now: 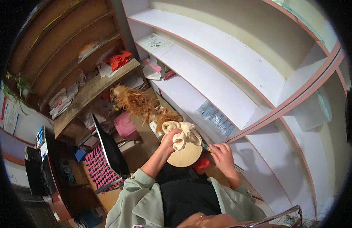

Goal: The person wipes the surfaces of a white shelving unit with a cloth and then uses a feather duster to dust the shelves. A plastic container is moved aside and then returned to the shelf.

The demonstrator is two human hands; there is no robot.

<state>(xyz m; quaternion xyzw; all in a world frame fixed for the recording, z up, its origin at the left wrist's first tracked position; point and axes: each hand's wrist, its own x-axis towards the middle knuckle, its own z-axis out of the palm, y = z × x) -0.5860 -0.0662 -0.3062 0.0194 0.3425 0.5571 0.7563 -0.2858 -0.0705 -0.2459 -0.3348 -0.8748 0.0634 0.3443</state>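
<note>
A bunched cream cloth (187, 132) is gripped in my left hand (170, 139), above a round pale wooden stool top (184, 156). My right hand (223, 156) pinches a thin stick (206, 147) between thumb and fingers, right of the stool. The stick runs up towards the cloth. Beyond the cloth, roughly in line with it, extends a feather duster's brown plumage (139, 102). The cloth hides where stick and feathers would meet, so I cannot tell whether the left hand also holds the stick.
White shelves (210, 65) with pink edges rise close on my right; one holds a plastic packet (214, 116). Brown wooden shelving (93, 91) with papers and a red cloth (120, 59) stands ahead left. A pink bin (126, 125) and a chair with a patterned seat (99, 168) are left.
</note>
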